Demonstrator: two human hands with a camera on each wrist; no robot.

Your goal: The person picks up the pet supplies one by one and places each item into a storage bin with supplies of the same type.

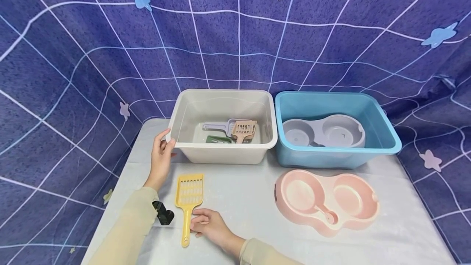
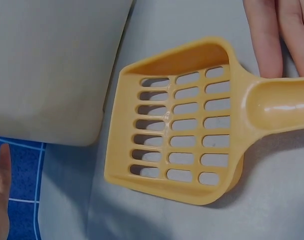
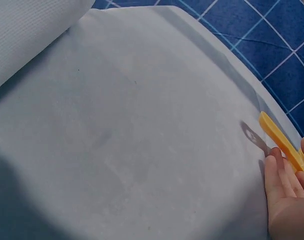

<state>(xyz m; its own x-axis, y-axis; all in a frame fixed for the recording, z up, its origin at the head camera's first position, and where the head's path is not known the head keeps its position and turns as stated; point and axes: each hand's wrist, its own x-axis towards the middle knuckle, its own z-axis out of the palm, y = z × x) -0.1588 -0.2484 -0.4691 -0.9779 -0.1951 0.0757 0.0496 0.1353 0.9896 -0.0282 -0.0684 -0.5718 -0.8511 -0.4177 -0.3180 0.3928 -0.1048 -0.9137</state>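
By the left hand (image 1: 160,160), the grey bin's (image 1: 220,154) near left corner is gripped; before the bin, the yellow scoop (image 1: 187,206) is aligned lengthwise toward it, its handle (image 1: 186,228) pinched from the right by the nearer right hand's (image 1: 210,227) fingers.

Head view bright — wrist views dimmer, shadowed — small glare on yellow scoop (image 2: 238,112).

White-covered table (image 1: 243,197), wrinkled lightly at edges. 2 tubs side by side along far edge: pale grey tub (image 1: 224,154) left, blue tub (image 1: 324,160) right. 1 pink 2-bowl feeder (image 1: 328,185) just in front of blue tub. Yellow scoop (image 1: 188,207) before grey tub, handle nearer; whether fully resting on cloth, hard to tell.
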